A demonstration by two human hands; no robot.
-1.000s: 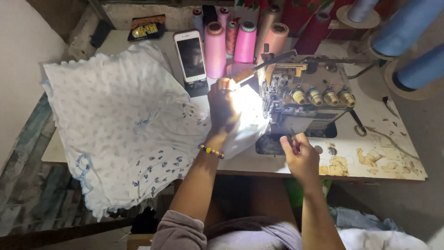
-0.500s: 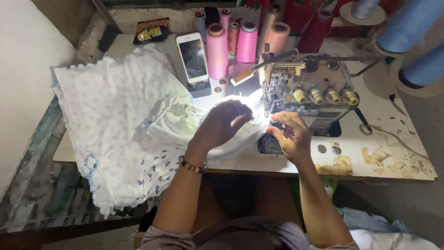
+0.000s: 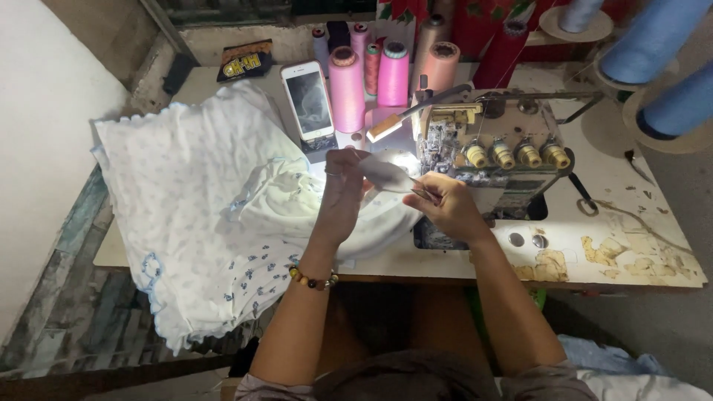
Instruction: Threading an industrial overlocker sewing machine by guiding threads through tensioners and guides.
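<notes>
While the left hand (image 3: 343, 186) is pinching the white cloth (image 3: 390, 176) just before the serger (image 3: 486, 152), the right hand (image 3: 449, 206) is gripping small snips (image 3: 422, 193), best kept close to the taut seam.

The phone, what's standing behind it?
Behind the phone stand thread cones, pink and peach ones, by the wall. Their bottoms are hidden by the phone and the sewing machine.

Both forearms reach forward, converging; the left hand (image 3: 343, 182) has its fingers curled in a pinch, and the right hand (image 3: 445, 206) is closed, thumb against fingers.
</notes>
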